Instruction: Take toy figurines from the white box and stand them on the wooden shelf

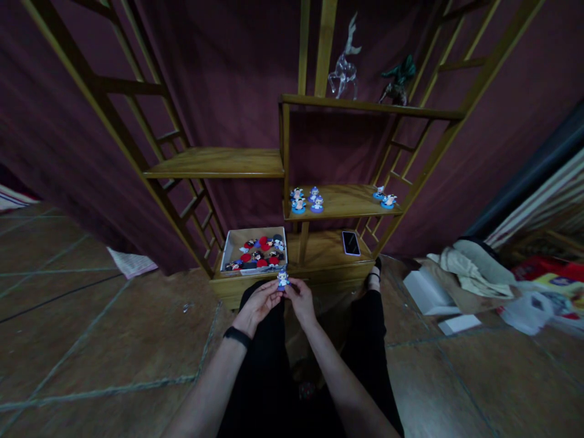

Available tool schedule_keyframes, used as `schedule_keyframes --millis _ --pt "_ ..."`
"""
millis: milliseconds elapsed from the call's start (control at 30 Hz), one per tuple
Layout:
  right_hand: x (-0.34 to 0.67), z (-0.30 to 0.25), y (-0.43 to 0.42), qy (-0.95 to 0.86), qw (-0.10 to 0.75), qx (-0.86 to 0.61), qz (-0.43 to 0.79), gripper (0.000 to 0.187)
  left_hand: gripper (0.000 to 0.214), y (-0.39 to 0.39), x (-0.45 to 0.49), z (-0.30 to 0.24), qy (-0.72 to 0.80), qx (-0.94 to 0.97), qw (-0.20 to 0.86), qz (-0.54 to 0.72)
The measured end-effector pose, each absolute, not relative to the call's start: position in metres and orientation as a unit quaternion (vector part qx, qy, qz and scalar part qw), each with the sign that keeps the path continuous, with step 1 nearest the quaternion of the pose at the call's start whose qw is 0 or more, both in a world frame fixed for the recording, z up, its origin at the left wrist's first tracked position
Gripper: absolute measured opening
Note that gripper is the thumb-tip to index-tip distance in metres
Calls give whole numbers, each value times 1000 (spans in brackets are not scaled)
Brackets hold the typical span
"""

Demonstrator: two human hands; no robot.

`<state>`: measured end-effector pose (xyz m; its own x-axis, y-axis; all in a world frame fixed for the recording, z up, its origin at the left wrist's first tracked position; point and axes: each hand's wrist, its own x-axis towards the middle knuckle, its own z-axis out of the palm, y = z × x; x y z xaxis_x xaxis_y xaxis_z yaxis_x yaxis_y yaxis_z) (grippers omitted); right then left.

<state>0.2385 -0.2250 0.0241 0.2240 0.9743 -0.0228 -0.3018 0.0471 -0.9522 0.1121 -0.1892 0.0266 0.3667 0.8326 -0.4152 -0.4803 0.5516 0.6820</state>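
Between my two hands, just in front of the open box, I hold a small purple-and-white figurine [283, 280] upright on its purple base. My left hand [262, 303] grips it from the left, with a dark band on the wrist. From the other side, the fingers of my right hand [300, 299] close on its edge. Behind it, the white cardboard box [232, 250] holds several red, black and purple figurines in a loose heap. On the middle shelf [347, 201], several blue-based and purple-based figurines stand in a group at the left, and two blue-based ones stand at the right.
A phone [351, 243] lies on the lower shelf. A glass deer [345, 61] and a dark green figure [398, 80] stand on the upper shelf. White boxes [429, 292] and plastic bags [529, 310] lie on the floor at the right. The wooden side posts frame the unit.
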Motion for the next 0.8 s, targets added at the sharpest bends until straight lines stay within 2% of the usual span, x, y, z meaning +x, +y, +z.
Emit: schedule_keyframes --millis 233,800 --pt "235 18 -227 -360 627 -477 499 29 16 -188 116 26 396 234 779 426" --pt "237 14 -231 -395 609 -508 464 29 37 -202 111 24 345 296 775 440"
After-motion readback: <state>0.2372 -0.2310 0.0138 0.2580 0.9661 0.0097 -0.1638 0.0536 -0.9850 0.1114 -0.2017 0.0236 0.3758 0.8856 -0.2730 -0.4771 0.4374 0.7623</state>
